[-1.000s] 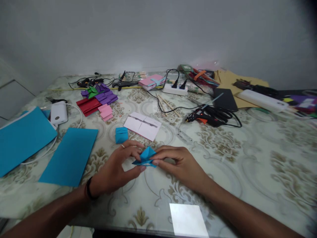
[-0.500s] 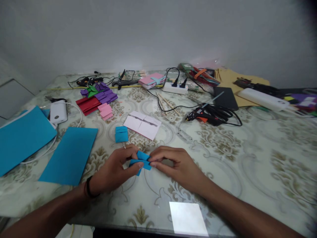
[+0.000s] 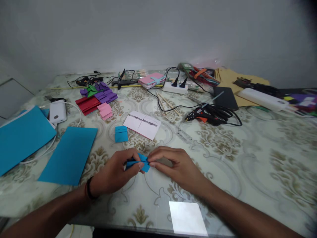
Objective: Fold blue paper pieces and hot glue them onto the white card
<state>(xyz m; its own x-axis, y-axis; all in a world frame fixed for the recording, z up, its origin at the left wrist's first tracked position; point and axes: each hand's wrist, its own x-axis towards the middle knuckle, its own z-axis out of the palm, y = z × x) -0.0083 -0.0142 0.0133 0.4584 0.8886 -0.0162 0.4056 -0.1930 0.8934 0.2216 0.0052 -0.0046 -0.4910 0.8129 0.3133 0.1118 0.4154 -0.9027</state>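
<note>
Between my two hands is a small piece of folded blue paper [image 3: 145,168], held just above the patterned tabletop. My left hand [image 3: 121,168] pinches its left part between thumb and fingers. At its right end my right hand [image 3: 174,162] pinches the fold, thumb below and fingers on top. My fingers hide parts of the paper. Just beyond my left hand lies a second small folded blue paper [image 3: 121,134]. To its right is a folded white paper card [image 3: 143,124] with a dark slit along it.
Blue sheets [image 3: 69,155] and a white power bank [image 3: 58,111] with a cable lie left. Red [image 3: 88,105], pink [image 3: 105,111] and purple [image 3: 106,96] folded papers sit behind. A glue gun [image 3: 203,114], its cord and a power strip [image 3: 175,87] are at back right.
The folded blue paper has turned and flattened between my fingers, its left end now sticking out further left. My left fingers have shifted slightly along it; my right hand stays nearly still.
</note>
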